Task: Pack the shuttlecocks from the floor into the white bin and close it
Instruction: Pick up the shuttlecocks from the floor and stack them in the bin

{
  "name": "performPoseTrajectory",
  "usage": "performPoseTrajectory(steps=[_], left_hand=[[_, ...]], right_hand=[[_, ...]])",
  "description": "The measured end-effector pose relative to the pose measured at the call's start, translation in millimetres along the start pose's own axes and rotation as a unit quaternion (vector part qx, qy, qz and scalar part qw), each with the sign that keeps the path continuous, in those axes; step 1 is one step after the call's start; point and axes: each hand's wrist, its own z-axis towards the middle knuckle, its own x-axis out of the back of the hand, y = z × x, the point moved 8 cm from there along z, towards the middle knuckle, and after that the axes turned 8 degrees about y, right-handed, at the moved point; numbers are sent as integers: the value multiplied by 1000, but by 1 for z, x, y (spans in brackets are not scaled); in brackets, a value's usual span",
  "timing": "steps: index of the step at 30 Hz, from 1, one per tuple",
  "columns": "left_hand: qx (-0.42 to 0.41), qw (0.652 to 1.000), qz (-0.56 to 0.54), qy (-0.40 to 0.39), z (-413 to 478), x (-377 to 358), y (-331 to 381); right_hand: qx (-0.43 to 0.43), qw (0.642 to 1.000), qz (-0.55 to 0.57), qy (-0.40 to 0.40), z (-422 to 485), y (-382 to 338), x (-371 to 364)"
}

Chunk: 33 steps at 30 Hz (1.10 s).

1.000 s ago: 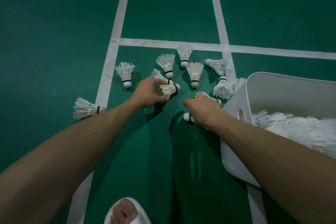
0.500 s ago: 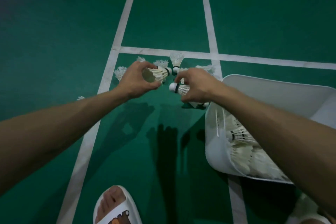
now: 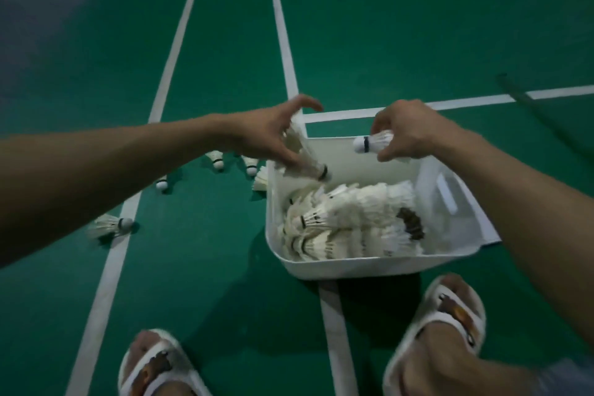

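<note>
The white bin (image 3: 369, 262) holds packed rows of shuttlecocks (image 3: 353, 219); several loose shuttlecocks (image 3: 109, 224) lie on the green floor (image 3: 193, 267) to its left; no lid shows. The left hand (image 3: 266, 132) loosely grips a blurred shuttlecock (image 3: 305, 164) over the bin's left rim; the right hand (image 3: 408, 132) pinches another shuttlecock (image 3: 373, 142) above the far rim.

The green floor (image 3: 418, 26), crossed by white lines (image 3: 283, 42), carries the white bin (image 3: 353, 262) at centre right. Loose shuttlecocks (image 3: 216, 158) lie scattered just left of the bin, the lowest one (image 3: 109, 224) touching a line. Two white sandals (image 3: 450, 315) stand along the bottom edge.
</note>
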Motion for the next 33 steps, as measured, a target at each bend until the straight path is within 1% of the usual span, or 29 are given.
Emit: performPoseTrajectory(steps=[3, 5, 7, 9, 11, 15, 18, 23, 26, 28, 30, 33], left_hand=[[1, 991, 67, -112, 26, -58, 22], [26, 981, 74, -175, 41, -90, 21], [69, 967, 54, -240, 49, -116, 19], [109, 950, 50, -289, 53, -134, 14], [129, 935, 88, -319, 58, -144, 8], [151, 918, 154, -332, 70, -154, 8], [159, 909, 168, -347, 76, -160, 10], [164, 907, 146, -360, 78, -159, 5], [156, 906, 136, -371, 77, -156, 4], [152, 907, 124, -372, 75, -153, 3], [148, 910, 109, -371, 73, -150, 1], [140, 916, 93, -365, 69, -145, -2]], right_hand=[[-15, 1000, -17, -17, -18, 40, -20], [-25, 999, -18, -27, -26, 64, -35], [-41, 998, -12, -38, -34, 84, -46], [-53, 998, -6, -45, -39, 97, -54], [-56, 997, -3, -48, -40, 101, -60], [-46, 997, -37, -47, -39, 99, -75], [-51, 997, -12, -55, -39, 98, -91], [-53, 989, 107, -85, -38, 91, -109], [-58, 986, 132, -82, -36, 96, -103], [-80, 981, 154, -82, -35, 104, -100], [-97, 980, 146, -95, -34, 108, -103], [-98, 982, 123, -103, -33, 106, -109]])
